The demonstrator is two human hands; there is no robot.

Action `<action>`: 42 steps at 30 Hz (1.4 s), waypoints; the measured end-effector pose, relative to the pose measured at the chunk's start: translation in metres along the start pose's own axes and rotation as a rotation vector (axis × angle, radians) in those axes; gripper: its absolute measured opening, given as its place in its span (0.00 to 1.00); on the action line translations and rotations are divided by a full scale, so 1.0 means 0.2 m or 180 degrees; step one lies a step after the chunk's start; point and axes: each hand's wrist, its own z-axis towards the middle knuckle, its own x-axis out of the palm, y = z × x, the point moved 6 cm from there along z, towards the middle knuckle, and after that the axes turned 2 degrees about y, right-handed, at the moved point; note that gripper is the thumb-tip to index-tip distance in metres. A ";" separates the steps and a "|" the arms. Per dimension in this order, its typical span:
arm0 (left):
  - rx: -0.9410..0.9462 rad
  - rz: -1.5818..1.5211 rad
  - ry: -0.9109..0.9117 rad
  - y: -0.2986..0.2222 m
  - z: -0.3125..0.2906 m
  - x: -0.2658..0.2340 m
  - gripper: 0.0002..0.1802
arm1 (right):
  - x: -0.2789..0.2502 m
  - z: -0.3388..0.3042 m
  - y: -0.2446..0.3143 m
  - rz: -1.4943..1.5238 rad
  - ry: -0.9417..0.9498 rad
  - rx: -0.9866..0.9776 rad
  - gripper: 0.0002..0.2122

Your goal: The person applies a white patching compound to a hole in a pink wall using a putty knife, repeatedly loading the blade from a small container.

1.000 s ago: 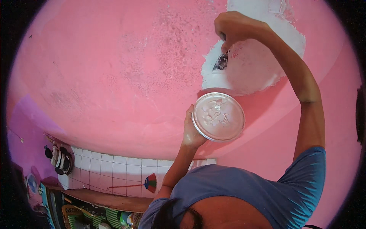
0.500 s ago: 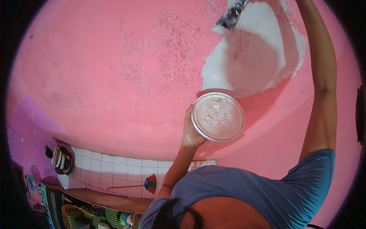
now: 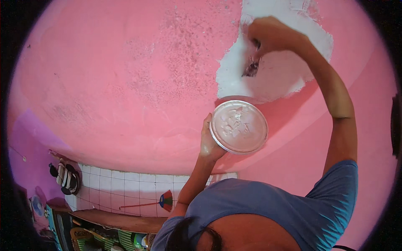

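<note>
My left hand (image 3: pixel 210 142) is closed on the edge of a round tub (image 3: pixel 238 144) full of whitish-pink paste with a rough, scooped surface. High on the pink wall (image 3: pixel 104 83), my right hand (image 3: pixel 274 35) grips a putty knife (image 3: pixel 251 69). Its dark, smeared blade points downward and lies over a patch of white filler (image 3: pixel 234 79); whether it touches the wall I cannot tell. Fingers and wrist hide the handle for the most part. Just below the patch's lower edge sits the tub.
Dark speckled stains (image 3: pixel 180 58) mark the wall left of the patch. Below stand white tiles (image 3: pixel 130 182) and a broom (image 3: pixel 166 201) with a coloured head. Furniture with green striped panels (image 3: pixel 125 239) is at the lower left, near a fan (image 3: pixel 37 206).
My right hand has come down into view, bringing the putty knife lower across the white patch, its blade now turned downward. The left hand and tub are almost still.
</note>
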 end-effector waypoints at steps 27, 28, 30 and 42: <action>-0.0069 -0.0065 -0.0116 0.02 0.03 -0.03 0.37 | -0.20 -0.06 -0.34 0.0436 0.0399 0.0789 0.15; -0.0041 -0.0059 -0.0135 0.01 0.03 -0.04 0.37 | -0.24 -0.03 -0.34 0.0243 0.0513 0.0756 0.16; -0.0050 0.0182 -0.0337 0.01 0.04 -0.04 0.36 | -0.34 -0.04 -0.34 0.0380 0.0435 0.0690 0.15; -0.0057 0.0089 -0.0323 0.02 0.04 -0.04 0.36 | -0.03 0.01 -0.18 0.0442 0.0450 0.0380 0.17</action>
